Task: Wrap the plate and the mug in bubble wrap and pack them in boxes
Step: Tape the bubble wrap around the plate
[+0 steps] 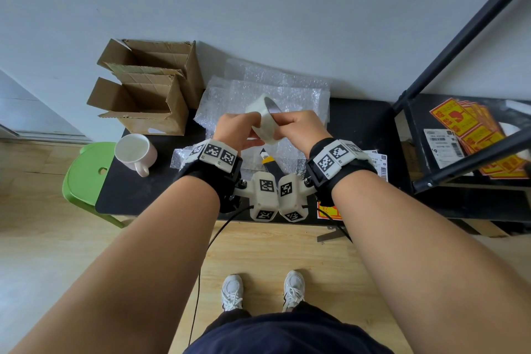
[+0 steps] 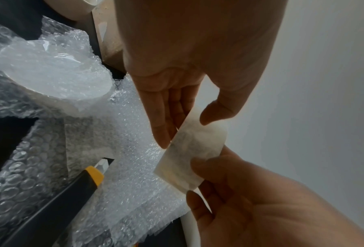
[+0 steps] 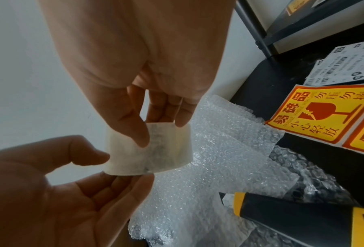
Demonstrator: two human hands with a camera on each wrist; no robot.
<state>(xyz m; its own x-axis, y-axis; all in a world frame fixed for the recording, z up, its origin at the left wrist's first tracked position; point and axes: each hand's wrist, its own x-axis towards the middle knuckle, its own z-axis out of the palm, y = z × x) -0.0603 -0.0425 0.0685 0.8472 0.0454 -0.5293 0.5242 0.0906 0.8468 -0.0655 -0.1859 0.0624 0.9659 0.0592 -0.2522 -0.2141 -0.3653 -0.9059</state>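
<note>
I'm pinching the tape roll (image 1: 263,121) with both my left hand (image 1: 237,131) and right hand (image 1: 301,128), fingers curled, above the worktop (image 1: 359,123).

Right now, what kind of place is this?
Probably a small parcel-packing corner at home or in an office: open cardboard boxes, bubble wrap, and fragile stickers on a black table.

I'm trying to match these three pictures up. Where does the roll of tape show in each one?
Head: tape roll at centre, held between both hands above the bubble wrap.
Left wrist: tape roll right of centre, between the two hands.
Right wrist: tape roll left of centre, pinched.
Shared landmark: the yellow-and-black utility knife on the bubble wrap.
</note>
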